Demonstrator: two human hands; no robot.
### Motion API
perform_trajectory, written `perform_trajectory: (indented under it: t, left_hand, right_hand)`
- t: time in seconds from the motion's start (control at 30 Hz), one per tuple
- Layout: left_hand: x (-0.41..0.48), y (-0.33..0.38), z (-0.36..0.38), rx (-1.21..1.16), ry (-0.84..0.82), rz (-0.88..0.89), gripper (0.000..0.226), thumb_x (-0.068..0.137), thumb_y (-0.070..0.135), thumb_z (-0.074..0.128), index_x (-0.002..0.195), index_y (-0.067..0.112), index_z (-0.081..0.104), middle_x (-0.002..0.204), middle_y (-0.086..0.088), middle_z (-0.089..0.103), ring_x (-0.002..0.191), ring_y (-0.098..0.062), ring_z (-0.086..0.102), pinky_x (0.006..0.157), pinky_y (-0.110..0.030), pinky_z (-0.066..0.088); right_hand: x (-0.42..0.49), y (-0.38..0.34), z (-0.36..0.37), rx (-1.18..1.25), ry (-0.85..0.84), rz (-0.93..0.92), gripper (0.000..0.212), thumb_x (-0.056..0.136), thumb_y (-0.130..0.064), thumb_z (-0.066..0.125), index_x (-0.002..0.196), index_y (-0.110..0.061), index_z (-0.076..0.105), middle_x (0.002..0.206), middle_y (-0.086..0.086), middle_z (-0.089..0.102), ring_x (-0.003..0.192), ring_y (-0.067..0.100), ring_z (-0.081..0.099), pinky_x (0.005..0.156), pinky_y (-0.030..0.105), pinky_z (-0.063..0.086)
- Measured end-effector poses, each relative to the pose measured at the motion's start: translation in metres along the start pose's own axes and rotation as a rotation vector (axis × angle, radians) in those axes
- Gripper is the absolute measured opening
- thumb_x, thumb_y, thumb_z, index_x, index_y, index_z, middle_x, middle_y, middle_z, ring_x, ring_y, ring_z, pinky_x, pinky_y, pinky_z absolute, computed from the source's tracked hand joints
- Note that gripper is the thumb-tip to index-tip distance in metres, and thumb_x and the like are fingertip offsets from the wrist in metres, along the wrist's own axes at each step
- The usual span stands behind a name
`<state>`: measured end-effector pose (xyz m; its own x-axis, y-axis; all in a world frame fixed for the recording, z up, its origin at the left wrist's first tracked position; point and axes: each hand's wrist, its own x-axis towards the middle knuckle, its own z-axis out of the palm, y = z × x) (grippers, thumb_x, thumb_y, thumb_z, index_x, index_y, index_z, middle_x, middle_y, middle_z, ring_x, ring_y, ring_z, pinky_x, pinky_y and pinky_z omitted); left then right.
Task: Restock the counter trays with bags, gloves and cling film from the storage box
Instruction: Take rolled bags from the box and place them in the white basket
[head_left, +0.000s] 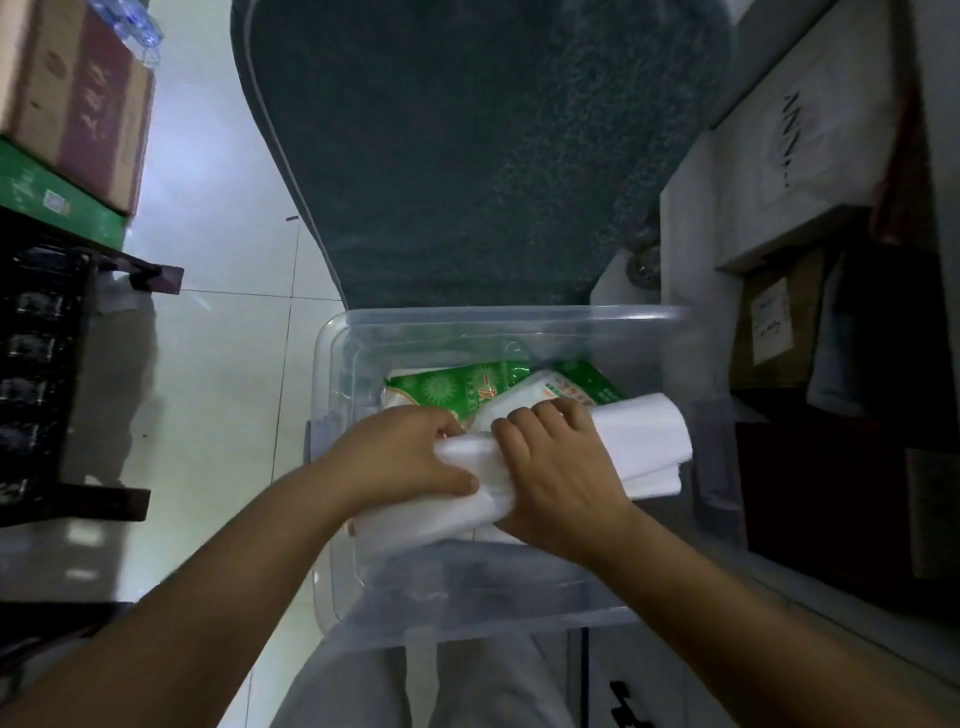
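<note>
A clear plastic storage box (332, 467) stands on the floor below me, its lid off. Inside it lies a white bundle of folded plastic bags (649, 441). My left hand (400, 457) grips the bundle's left end and my right hand (556, 467) is closed over its middle. Behind the bundle lie a green printed packet (457, 387) and a second green and white packet (576, 387). What lies under the bundle is hidden.
A dark teal mat (467, 156) lies on the floor beyond the box. Cardboard cartons (78, 104) and a dark shelf unit (41, 364) stand on the left. White and brown boxes (789, 156) are stacked on the right. My light trousers (415, 686) show below.
</note>
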<state>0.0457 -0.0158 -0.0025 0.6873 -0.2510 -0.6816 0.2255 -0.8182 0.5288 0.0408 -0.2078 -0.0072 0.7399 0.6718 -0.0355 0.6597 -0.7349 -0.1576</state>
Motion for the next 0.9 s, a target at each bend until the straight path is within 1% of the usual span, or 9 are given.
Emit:
perform_trajectory:
  t: [0.07, 0.13, 0.27, 0.37, 0.43, 0.6, 0.73, 0.8, 0.9]
  left_hand:
    - [-0.007, 0.006, -0.016, -0.025, -0.096, 0.076, 0.022, 0.06, 0.048, 0.073, 0.07, 0.033, 0.06, 0.073, 0.01, 0.064, 0.07, -0.011, 0.06, 0.056, -0.027, 0.044]
    - [-0.018, 0.008, -0.028, 0.025, -0.102, 0.091, 0.019, 0.062, 0.042, 0.074, 0.071, 0.031, 0.062, 0.072, 0.009, 0.064, 0.068, -0.011, 0.06, 0.055, -0.027, 0.044]
    - [-0.041, 0.001, -0.058, 0.45, 0.169, 0.069, 0.017, 0.066, 0.042, 0.065, 0.082, 0.035, 0.061, 0.072, 0.01, 0.06, 0.068, -0.015, 0.055, 0.052, -0.023, 0.035]
    - [-0.056, -0.014, -0.081, 0.655, 0.295, -0.004, 0.014, 0.071, 0.035, 0.061, 0.072, 0.036, 0.047, 0.062, 0.009, 0.049, 0.062, -0.016, 0.05, 0.047, -0.022, 0.024]
    - [-0.065, -0.028, -0.09, 0.711, 0.379, -0.022, 0.02, 0.073, 0.031, 0.063, 0.07, 0.033, 0.043, 0.063, 0.006, 0.052, 0.059, -0.018, 0.048, 0.046, -0.021, 0.016]
    - [-0.075, -0.055, -0.087, 0.568, 0.521, -0.073, 0.009, 0.077, 0.022, 0.063, 0.072, 0.022, 0.056, 0.062, -0.002, 0.054, 0.055, -0.024, 0.043, 0.047, -0.021, 0.018]
    - [-0.076, -0.068, -0.072, 0.451, 0.567, -0.064, 0.001, 0.08, 0.017, 0.065, 0.079, 0.018, 0.065, 0.066, -0.006, 0.06, 0.058, -0.023, 0.045, 0.049, -0.022, 0.024]
    - [-0.075, -0.073, -0.065, 0.37, 0.557, -0.041, 0.003, 0.083, 0.012, 0.064, 0.084, 0.011, 0.067, 0.073, -0.012, 0.065, 0.061, -0.019, 0.043, 0.051, -0.016, 0.024]
    - [-0.076, -0.079, -0.062, 0.383, 0.539, -0.052, 0.01, 0.085, 0.024, 0.06, 0.079, 0.016, 0.06, 0.068, -0.008, 0.061, 0.06, -0.027, 0.052, 0.053, -0.027, 0.036]
  right_hand:
    - [-0.005, -0.005, -0.006, -0.018, 0.038, -0.021, 0.053, 0.063, -0.046, 0.064, 0.102, -0.012, 0.051, 0.088, 0.007, 0.059, 0.076, 0.028, 0.049, 0.076, 0.042, 0.035]
    - [-0.01, -0.007, -0.008, -0.033, 0.047, -0.019, 0.06, 0.062, -0.045, 0.066, 0.11, -0.012, 0.051, 0.094, 0.007, 0.061, 0.079, 0.028, 0.052, 0.078, 0.041, 0.034]
    - [-0.019, 0.011, 0.0, -0.083, -0.126, 0.207, 0.081, 0.061, -0.042, 0.076, 0.128, -0.009, 0.046, 0.107, 0.011, 0.064, 0.092, 0.031, 0.059, 0.08, 0.042, 0.048]
    - [-0.038, 0.019, 0.023, 0.04, -0.369, 0.562, 0.067, 0.076, -0.032, 0.067, 0.132, -0.008, 0.04, 0.114, 0.016, 0.061, 0.098, 0.033, 0.058, 0.081, 0.04, 0.048]
    - [-0.05, 0.01, 0.047, 0.119, -0.468, 0.634, 0.045, 0.083, -0.028, 0.057, 0.124, -0.012, 0.047, 0.11, 0.015, 0.064, 0.095, 0.032, 0.06, 0.077, 0.037, 0.049]
    - [-0.042, -0.024, 0.111, 0.403, -0.77, 0.436, 0.045, 0.09, -0.026, 0.053, 0.131, -0.009, 0.044, 0.135, 0.016, 0.048, 0.12, 0.029, 0.048, 0.097, 0.035, 0.041]
    - [-0.03, -0.034, 0.146, 0.19, -0.728, 0.337, 0.061, 0.09, -0.02, 0.049, 0.141, -0.002, 0.023, 0.149, 0.018, 0.028, 0.133, 0.03, 0.033, 0.11, 0.04, 0.026]
    - [-0.027, -0.038, 0.152, 0.119, -0.742, 0.357, 0.059, 0.089, -0.021, 0.051, 0.139, -0.003, 0.026, 0.144, 0.018, 0.035, 0.13, 0.029, 0.036, 0.107, 0.04, 0.029]
    - [-0.019, -0.043, 0.147, 0.014, -0.728, 0.305, 0.049, 0.085, -0.02, 0.058, 0.128, -0.004, 0.04, 0.132, 0.018, 0.044, 0.12, 0.032, 0.043, 0.1, 0.041, 0.036]
